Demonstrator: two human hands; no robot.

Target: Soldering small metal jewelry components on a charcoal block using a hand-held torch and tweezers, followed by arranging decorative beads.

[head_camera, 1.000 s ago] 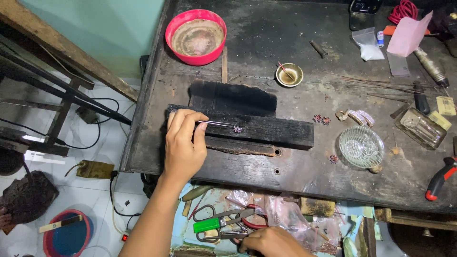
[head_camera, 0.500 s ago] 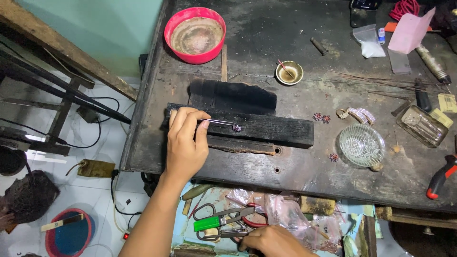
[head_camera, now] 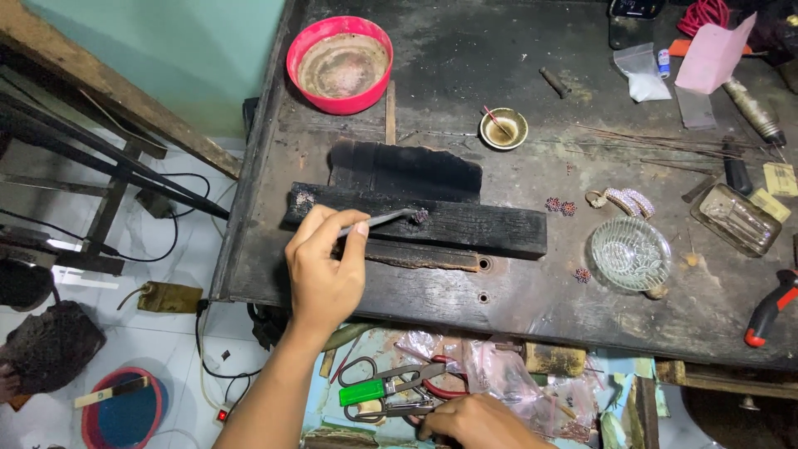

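My left hand is over the front of a dark workbench and pinches metal tweezers. The tweezer tips touch a small beaded piece that lies on a charred black wooden block. My right hand is low in the open drawer below the bench, its fingers resting on tools beside green-handled pliers and scissors. Whether the right hand grips anything is hidden.
A red bowl stands at the back left and a small brass dish behind the block. A clear glass dish, beaded pieces, thin wires, a pink card and red-handled pliers lie to the right.
My left hand has stayed almost still, holding the tweezers on the beaded piece. My right hand remains in the drawer.
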